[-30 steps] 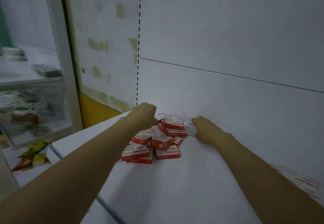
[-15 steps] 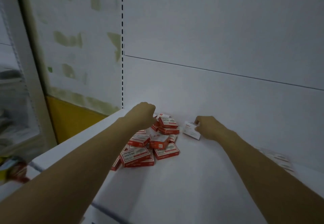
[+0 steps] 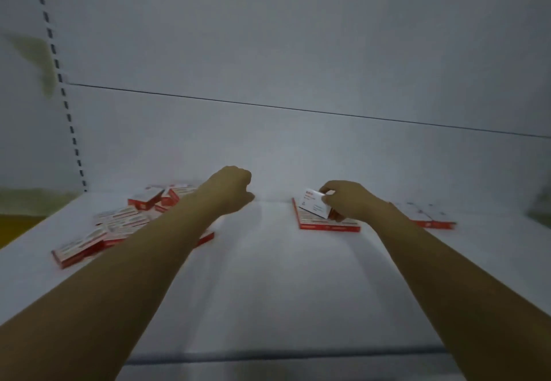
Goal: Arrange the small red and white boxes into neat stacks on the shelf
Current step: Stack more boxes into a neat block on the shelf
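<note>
Right hand (image 3: 351,201) pinches tilted box (image 3: 313,206) | laid row (image 3: 328,225) just below, 6 o'clock | left hand (image 3: 231,187) curled, contents hidden

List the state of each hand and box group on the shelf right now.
left hand, fingers curled, no box visible in it.
right hand, pinching held box.
held box, tilted, above flat row.
flat row, lying on the shelf.
loose pile, jumbled, unstacked.
far-right boxes, flat, blurred.

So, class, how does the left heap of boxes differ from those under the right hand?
The left heap is jumbled; the right boxes lie flat and aligned. No hand grips the left heap; the right hand holds a tilted box over the right boxes. Both red and white.
</note>
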